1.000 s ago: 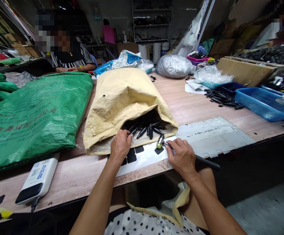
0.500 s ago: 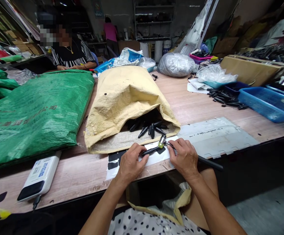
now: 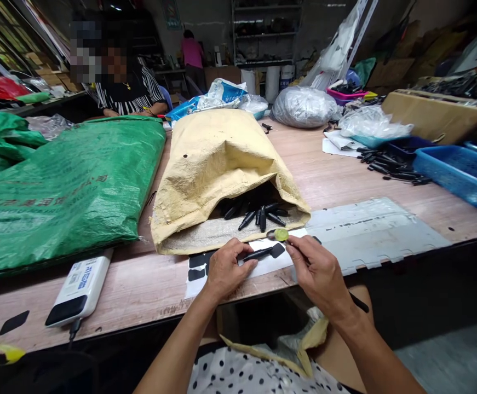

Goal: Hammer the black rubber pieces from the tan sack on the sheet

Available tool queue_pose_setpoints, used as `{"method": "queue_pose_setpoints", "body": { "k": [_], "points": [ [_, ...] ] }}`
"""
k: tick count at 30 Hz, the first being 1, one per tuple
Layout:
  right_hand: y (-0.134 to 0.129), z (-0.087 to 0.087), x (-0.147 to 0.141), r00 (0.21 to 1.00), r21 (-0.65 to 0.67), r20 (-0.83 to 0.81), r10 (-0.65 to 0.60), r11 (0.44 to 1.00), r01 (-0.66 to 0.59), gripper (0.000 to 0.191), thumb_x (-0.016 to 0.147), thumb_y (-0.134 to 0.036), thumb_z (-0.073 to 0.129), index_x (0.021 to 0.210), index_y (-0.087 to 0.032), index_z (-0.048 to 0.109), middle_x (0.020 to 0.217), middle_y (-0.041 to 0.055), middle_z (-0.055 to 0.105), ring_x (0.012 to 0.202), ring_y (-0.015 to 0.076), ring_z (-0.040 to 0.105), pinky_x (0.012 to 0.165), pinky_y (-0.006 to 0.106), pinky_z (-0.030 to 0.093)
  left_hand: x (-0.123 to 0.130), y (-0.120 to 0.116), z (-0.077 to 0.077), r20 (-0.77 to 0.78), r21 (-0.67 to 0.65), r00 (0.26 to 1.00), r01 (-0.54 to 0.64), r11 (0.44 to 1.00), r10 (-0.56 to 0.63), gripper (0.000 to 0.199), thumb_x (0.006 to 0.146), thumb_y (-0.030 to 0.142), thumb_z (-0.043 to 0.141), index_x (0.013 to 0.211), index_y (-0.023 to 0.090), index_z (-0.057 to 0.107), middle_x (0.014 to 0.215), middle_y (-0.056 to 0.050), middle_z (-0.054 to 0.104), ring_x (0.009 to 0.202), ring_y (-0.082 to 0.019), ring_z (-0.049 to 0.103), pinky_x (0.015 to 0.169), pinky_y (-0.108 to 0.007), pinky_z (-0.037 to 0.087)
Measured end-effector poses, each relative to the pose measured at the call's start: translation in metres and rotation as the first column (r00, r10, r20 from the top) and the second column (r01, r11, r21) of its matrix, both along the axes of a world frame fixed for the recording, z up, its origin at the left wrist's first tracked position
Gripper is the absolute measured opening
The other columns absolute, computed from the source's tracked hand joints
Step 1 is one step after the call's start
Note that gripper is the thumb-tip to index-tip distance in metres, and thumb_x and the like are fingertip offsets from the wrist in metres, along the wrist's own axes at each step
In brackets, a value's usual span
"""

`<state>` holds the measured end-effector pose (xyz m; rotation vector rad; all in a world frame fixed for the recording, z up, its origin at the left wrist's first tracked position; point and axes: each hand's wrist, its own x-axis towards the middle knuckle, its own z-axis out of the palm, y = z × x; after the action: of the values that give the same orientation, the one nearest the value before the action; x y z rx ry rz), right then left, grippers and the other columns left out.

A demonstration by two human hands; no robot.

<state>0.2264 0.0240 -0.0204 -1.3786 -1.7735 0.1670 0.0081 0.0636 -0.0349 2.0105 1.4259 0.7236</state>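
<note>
My left hand pinches a slim black pen-shaped part at its near end. The part's far end lies by a black rounded patch on a white sheet at the table edge. In my right hand is a small mallet, its yellowish face just above and to the right of the part. Part of its black handle shows behind my wrist. Beyond both hands, a tan woven sack lies with its mouth open toward me, and several similar black parts show inside it.
A green sack and a white power bank with a cable are at left. To the right are a translucent plastic sheet, a pile of black parts and a blue tray. A co-worker sits across the table.
My right hand has raised and turned the mallet, bringing its head off the part's far end to the upper right. My left hand still pinches the part. The whole view has shifted slightly.
</note>
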Motion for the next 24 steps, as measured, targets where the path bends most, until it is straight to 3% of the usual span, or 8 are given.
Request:
{"method": "queue_pose_setpoints", "body": {
  "k": [5, 11, 15, 21, 24],
  "points": [
    [-0.011, -0.005, -0.017, 0.994, -0.106, 0.075, 0.081, 0.992, -0.073, 0.032, 0.101, -0.026, 0.047, 0.129, -0.025, 0.063, 0.096, 0.0058, 0.067, 0.087, 0.0177, 0.065, 0.078, 0.029, 0.052, 0.0, -0.001, 0.0, 0.018, -0.004, 1.0, 0.009, 1.0, -0.009, 0.017, 0.08, 0.023, 0.074, 0.097, 0.025, 0.076, 0.084, 0.003, 0.063, 0.069, -0.012, 0.056, 0.067, -0.026, 0.041],
    [-0.015, -0.004, -0.026, 0.985, -0.037, 0.144, 0.099, 0.995, -0.094, 0.036, 0.101, -0.023, 0.046, 0.134, -0.025, 0.061, 0.092, 0.005, 0.065, 0.082, 0.0156, 0.063, 0.076, 0.027, 0.05, -0.002, 0.0, -0.002, 0.037, -0.01, 0.999, 0.024, 1.0, -0.023, 0.014, 0.081, 0.024, 0.074, 0.095, 0.025, 0.077, 0.082, 0.003, 0.06, 0.073, -0.013, 0.057, 0.07, -0.026, 0.041],
    [-0.015, -0.006, -0.027, 0.965, -0.093, 0.241, 0.106, 0.992, -0.086, 0.035, 0.101, -0.022, 0.047, 0.132, -0.027, 0.062, 0.088, 0.0029, 0.064, 0.077, 0.0141, 0.062, 0.071, 0.025, 0.047, -0.002, 0.0, -0.002, 0.044, -0.005, 0.999, 0.02, 1.0, -0.02, 0.011, 0.081, 0.021, 0.073, 0.091, 0.025, 0.077, 0.08, 0.003, 0.059, 0.075, -0.013, 0.058, 0.069, -0.025, 0.041],
    [-0.013, -0.002, -0.018, 0.993, -0.034, 0.12, 0.025, 0.999, -0.021, 0.035, 0.101, -0.024, 0.049, 0.133, -0.026, 0.062, 0.096, 0.004, 0.066, 0.085, 0.015, 0.064, 0.08, 0.026, 0.048, -0.001, -0.001, -0.003, 0.041, -0.013, 0.999, 0.012, 1.0, -0.012, 0.016, 0.079, 0.02, 0.075, 0.094, 0.024, 0.076, 0.082, 0.003, 0.061, 0.071, -0.012, 0.056, 0.069, -0.025, 0.04],
    [-0.015, -0.005, -0.018, 0.987, -0.058, 0.158, 0.025, 0.998, -0.016, 0.034, 0.101, -0.024, 0.049, 0.131, -0.026, 0.063, 0.091, 0.0031, 0.065, 0.08, 0.0145, 0.063, 0.074, 0.026, 0.048, 0.0, -0.001, -0.003, 0.037, -0.015, 0.999, 0.004, 1.0, -0.003, 0.016, 0.078, 0.02, 0.074, 0.093, 0.024, 0.076, 0.081, 0.004, 0.06, 0.069, -0.012, 0.055, 0.068, -0.025, 0.04]
  ]
}}
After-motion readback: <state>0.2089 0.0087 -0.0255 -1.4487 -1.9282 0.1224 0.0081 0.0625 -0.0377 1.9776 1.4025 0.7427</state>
